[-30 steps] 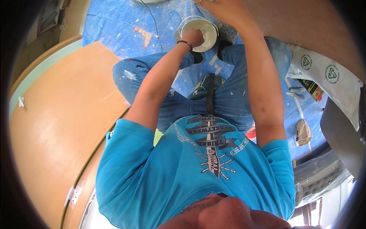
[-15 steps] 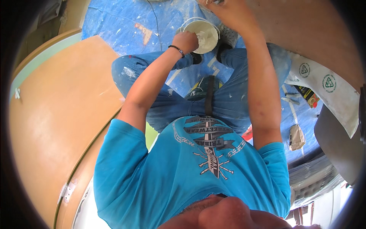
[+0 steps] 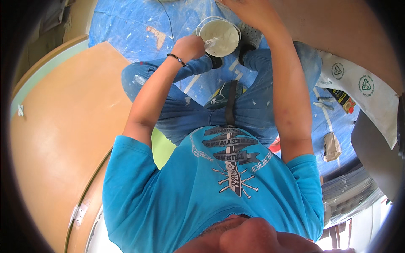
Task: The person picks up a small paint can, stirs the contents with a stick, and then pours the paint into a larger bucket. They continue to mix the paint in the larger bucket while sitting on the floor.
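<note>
My left hand point(image 3: 188, 47), with a dark beaded bracelet at the wrist, is closed around a small tool point(image 3: 211, 41) whose end is smeared white. Whether it is a putty knife or a brush cannot be made out. The tool reaches over the near left side of a white bucket point(image 3: 228, 49) with a wire handle, which holds a thick whitish paste. At the top edge of the picture is my right hand point(image 3: 249, 10), up by the brown surface point(image 3: 329, 25); its fingers are mostly cut off by the frame.
Blue sheeting point(image 3: 126, 25) with white stains covers the floor. A thin cable point(image 3: 171, 21) runs over it behind the bucket. To the left leans a large orange-brown panel point(image 3: 63, 126). On the right are a white plastic sheet point(image 3: 358, 84) and a small paper bag point(image 3: 332, 147).
My left hand has drawn back from the bucket, left and nearer to me, so the white-smeared tool end now shows. My right hand has risen slightly further out of the picture.
</note>
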The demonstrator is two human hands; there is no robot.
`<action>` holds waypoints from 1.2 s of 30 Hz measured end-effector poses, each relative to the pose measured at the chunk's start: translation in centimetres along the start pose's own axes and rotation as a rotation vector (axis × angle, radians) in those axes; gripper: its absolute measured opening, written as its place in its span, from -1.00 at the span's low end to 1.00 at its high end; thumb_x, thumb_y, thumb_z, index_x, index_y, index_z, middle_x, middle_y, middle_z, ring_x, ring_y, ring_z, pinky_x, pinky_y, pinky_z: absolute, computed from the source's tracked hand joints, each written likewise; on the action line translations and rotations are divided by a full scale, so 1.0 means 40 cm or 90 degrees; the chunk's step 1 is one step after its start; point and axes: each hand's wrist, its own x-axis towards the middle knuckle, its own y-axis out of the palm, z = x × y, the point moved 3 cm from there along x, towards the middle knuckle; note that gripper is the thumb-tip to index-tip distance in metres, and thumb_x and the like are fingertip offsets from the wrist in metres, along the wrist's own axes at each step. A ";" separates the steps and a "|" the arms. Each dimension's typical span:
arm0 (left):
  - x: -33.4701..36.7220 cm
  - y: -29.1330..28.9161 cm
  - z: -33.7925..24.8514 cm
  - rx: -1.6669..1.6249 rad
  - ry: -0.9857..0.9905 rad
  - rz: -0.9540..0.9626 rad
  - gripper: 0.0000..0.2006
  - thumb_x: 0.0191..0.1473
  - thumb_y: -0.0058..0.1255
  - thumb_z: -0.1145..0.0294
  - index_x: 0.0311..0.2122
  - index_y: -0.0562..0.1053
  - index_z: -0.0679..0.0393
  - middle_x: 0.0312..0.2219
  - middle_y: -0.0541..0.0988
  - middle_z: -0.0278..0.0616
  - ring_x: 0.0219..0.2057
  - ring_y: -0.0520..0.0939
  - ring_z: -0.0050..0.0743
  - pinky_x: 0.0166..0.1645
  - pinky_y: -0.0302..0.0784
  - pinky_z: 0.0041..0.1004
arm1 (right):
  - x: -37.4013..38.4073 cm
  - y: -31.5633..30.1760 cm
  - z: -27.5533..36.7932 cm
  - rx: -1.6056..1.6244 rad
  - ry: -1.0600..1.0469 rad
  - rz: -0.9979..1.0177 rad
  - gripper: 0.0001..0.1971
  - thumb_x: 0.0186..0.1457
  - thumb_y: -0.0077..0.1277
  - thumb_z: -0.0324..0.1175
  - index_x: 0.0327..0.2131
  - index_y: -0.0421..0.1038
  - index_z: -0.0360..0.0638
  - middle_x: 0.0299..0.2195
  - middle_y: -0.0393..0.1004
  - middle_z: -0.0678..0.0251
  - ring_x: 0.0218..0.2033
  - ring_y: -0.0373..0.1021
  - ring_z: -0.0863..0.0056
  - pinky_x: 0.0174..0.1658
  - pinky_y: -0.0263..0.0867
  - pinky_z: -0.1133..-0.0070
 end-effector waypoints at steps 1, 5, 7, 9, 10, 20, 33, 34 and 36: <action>-0.020 -0.009 -0.006 -0.003 -0.008 -0.010 -0.73 0.08 0.00 0.35 -0.23 0.68 0.22 -0.21 0.71 0.10 -0.17 0.74 0.14 -0.08 0.66 -0.11 | 0.000 -0.002 -0.001 0.010 0.007 0.007 -0.50 0.19 0.20 -0.04 -0.01 0.51 -0.30 -0.23 0.64 0.03 -0.16 0.57 0.10 -0.06 0.45 0.30; -0.027 -0.006 -0.031 -0.008 -0.028 -0.035 -0.74 0.08 0.02 0.34 -0.23 0.68 0.20 -0.23 0.71 0.11 -0.18 0.74 0.14 -0.09 0.67 -0.12 | -0.003 -0.006 0.001 0.015 0.024 0.017 -0.49 0.19 0.20 -0.04 0.01 0.50 -0.30 -0.20 0.64 0.03 -0.15 0.57 0.11 -0.06 0.45 0.31; 0.003 0.017 -0.043 -0.005 0.018 -0.015 -0.74 0.07 0.03 0.33 -0.23 0.68 0.19 -0.23 0.71 0.11 -0.19 0.74 0.13 -0.10 0.67 -0.11 | 0.002 -0.001 0.004 0.016 0.038 0.013 -0.49 0.20 0.20 -0.04 0.02 0.50 -0.30 -0.19 0.64 0.03 -0.14 0.57 0.11 -0.05 0.45 0.31; 0.033 0.050 -0.044 -0.010 0.013 -0.013 -0.72 0.10 0.03 0.27 -0.23 0.68 0.19 -0.22 0.71 0.12 -0.18 0.74 0.14 -0.09 0.67 -0.08 | 0.003 0.001 0.002 0.004 0.053 0.025 -0.48 0.20 0.20 -0.04 0.03 0.49 -0.30 -0.18 0.64 0.03 -0.14 0.57 0.11 -0.05 0.45 0.31; 0.048 0.068 -0.046 -0.019 -0.009 -0.024 -0.70 0.13 0.03 0.22 -0.22 0.67 0.20 -0.22 0.71 0.13 -0.17 0.74 0.15 -0.07 0.66 -0.05 | 0.004 0.001 -0.001 -0.004 0.060 0.028 -0.47 0.20 0.20 -0.04 0.04 0.49 -0.30 -0.18 0.64 0.03 -0.14 0.57 0.11 -0.05 0.45 0.31; 0.065 0.123 -0.063 -0.092 -0.053 -0.160 -0.76 0.17 0.01 0.27 -0.22 0.66 0.12 -0.32 0.72 0.06 -0.29 0.75 0.14 -0.20 0.68 -0.04 | 0.012 0.003 -0.016 -0.005 0.022 -0.002 -0.49 0.20 0.20 -0.06 0.03 0.50 -0.31 -0.17 0.64 0.01 -0.08 0.54 0.05 -0.01 0.42 0.26; 0.041 0.139 -0.114 -0.110 0.009 -0.214 -0.78 0.13 0.02 0.34 -0.18 0.63 0.13 -0.36 0.70 0.10 -0.32 0.74 0.17 -0.25 0.67 -0.02 | 0.010 0.005 -0.013 0.017 0.025 0.015 -0.48 0.20 0.20 -0.05 0.03 0.49 -0.33 -0.19 0.64 0.00 -0.15 0.57 0.07 -0.05 0.45 0.29; 0.056 0.151 -0.120 -0.104 0.007 -0.183 -0.78 0.12 0.03 0.35 -0.20 0.64 0.14 -0.35 0.70 0.11 -0.31 0.75 0.17 -0.24 0.67 -0.03 | 0.008 0.001 -0.011 0.023 0.031 0.017 -0.48 0.20 0.20 -0.05 0.03 0.49 -0.33 -0.20 0.64 0.00 -0.15 0.57 0.08 -0.05 0.45 0.29; 0.062 0.160 -0.113 -0.098 0.000 -0.128 -0.78 0.10 0.04 0.35 -0.22 0.64 0.16 -0.32 0.70 0.12 -0.29 0.75 0.16 -0.22 0.68 -0.05 | -0.004 -0.008 -0.006 0.012 0.023 0.016 -0.48 0.20 0.20 -0.05 0.03 0.49 -0.33 -0.20 0.64 0.01 -0.15 0.57 0.09 -0.05 0.45 0.30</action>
